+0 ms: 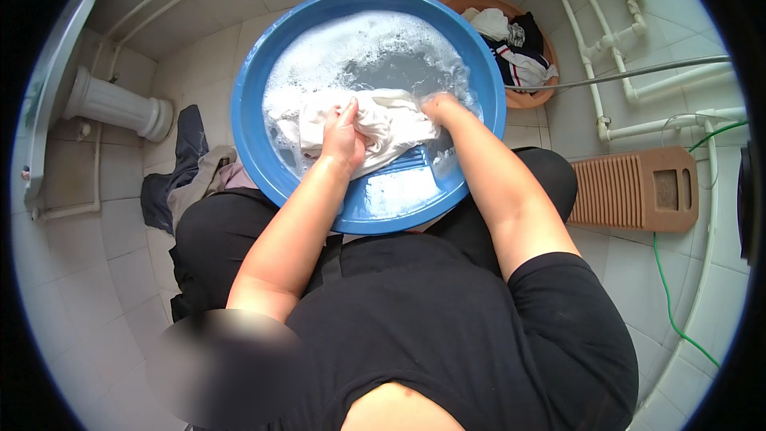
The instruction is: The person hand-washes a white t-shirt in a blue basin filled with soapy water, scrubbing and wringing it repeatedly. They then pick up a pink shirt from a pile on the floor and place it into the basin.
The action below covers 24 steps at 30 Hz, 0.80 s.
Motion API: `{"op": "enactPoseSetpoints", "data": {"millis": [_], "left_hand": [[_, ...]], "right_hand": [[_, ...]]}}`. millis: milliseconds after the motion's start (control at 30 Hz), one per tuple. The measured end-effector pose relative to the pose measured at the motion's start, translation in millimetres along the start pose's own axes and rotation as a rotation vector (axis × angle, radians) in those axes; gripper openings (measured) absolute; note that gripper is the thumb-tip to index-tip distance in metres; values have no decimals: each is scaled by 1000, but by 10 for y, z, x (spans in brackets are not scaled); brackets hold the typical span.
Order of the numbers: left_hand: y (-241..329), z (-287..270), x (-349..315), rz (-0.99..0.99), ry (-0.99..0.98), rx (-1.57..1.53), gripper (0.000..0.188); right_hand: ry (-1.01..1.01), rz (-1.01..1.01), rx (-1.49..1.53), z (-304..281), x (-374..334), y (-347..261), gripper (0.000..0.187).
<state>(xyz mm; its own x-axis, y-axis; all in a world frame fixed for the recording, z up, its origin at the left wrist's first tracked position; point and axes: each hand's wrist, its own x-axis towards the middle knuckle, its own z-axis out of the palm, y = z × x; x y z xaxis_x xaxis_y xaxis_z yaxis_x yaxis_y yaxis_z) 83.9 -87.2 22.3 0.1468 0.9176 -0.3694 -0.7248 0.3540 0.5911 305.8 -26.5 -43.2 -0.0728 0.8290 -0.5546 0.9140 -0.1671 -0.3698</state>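
Observation:
A large blue washtub (254, 72) stands between my knees, with foamy water (319, 64) inside. A wet, bunched white garment (391, 116) lies across the tub's near half, over a ridged washboard slope (407, 164) moulded into it. My left hand (343, 136) is closed on the garment's left part, thumb pointing up and the other fingers partly hidden by cloth. At the garment's right end, my right hand (439, 106) is closed on the fabric close to the water, its fingertips hidden.
An orange-brown basin (545, 96) of dark and white clothes sits behind the tub at the right. A brown washboard (630, 191) lies to my right, near white pipes (598, 104) and a green hose (670, 303). Dark and beige clothes (187, 168) lie left, near a white pedestal (120, 104).

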Motion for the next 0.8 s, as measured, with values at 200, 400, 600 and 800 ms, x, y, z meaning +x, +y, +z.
{"op": "enactPoseSetpoints", "data": {"millis": [200,400,600,800], "left_hand": [[49,12,22,-32,-111,-160,30],[199,-17,-23,-274,-102,-203,46],[117,83,-91,-288,-89,-172,34],[189,79,-137,-423,-143,-280,33]], "right_hand": [[531,-389,1109,119,-400,-855,31],[584,-788,551,130,-1572,-1607,28],[830,-754,467,132,-1193,-1425,18],[793,-665,564,171,-1361,-1571,14]]}}
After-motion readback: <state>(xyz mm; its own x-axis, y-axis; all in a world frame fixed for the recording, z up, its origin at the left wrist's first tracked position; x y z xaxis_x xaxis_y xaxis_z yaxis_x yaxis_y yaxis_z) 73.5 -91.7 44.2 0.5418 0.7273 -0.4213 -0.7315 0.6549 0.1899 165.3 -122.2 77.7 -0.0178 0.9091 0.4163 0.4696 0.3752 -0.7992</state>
